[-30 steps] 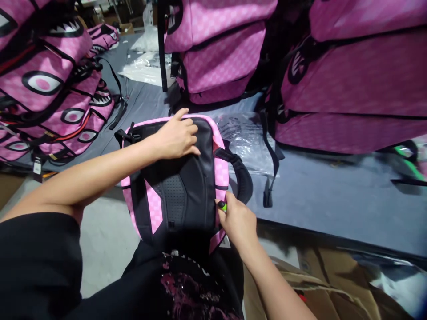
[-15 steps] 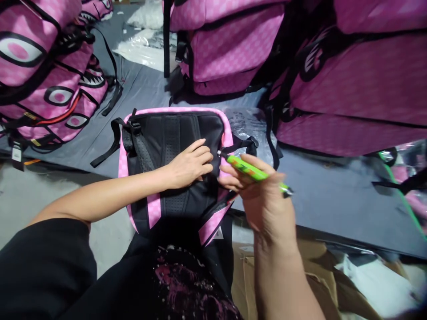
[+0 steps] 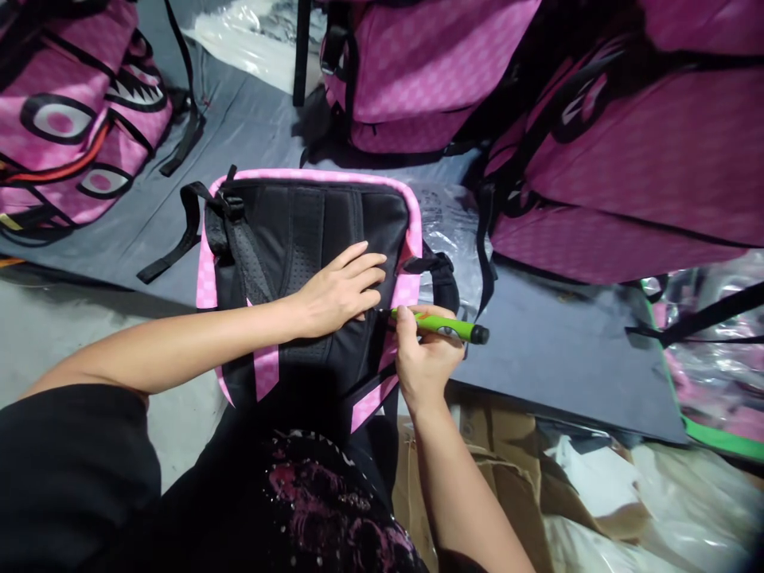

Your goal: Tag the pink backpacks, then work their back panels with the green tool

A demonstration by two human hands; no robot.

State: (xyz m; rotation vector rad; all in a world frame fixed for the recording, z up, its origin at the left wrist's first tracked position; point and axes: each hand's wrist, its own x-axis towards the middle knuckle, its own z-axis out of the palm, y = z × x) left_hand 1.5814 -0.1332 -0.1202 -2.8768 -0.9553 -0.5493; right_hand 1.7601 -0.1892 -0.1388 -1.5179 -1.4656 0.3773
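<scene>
A pink-edged black backpack [image 3: 304, 231] lies with its padded back panel facing up, close to my body and partly over the table edge. My left hand [image 3: 346, 290] rests on that panel, palm down with the fingers stretched out. Between the fingers of my right hand [image 3: 426, 358] is a bright green marker pen [image 3: 450, 325]. Its dark tip points left at the right side of the back panel, near my left fingertips; whether it touches the fabric I cannot tell. Black straps stick out at both sides of the backpack.
Pink backpacks with shark faces [image 3: 77, 135] are piled at the left. More pink backpacks [image 3: 442, 72] stand along the back and right. Clear plastic bags [image 3: 251, 44] lie on the grey table [image 3: 555, 350]. Below the front edge are cardboard [image 3: 501, 454] and white plastic.
My right hand has turned and come down, bringing the marker pen from a slant to nearly level, its tip by the panel. My left hand stays on the backpack. The view has shifted slightly.
</scene>
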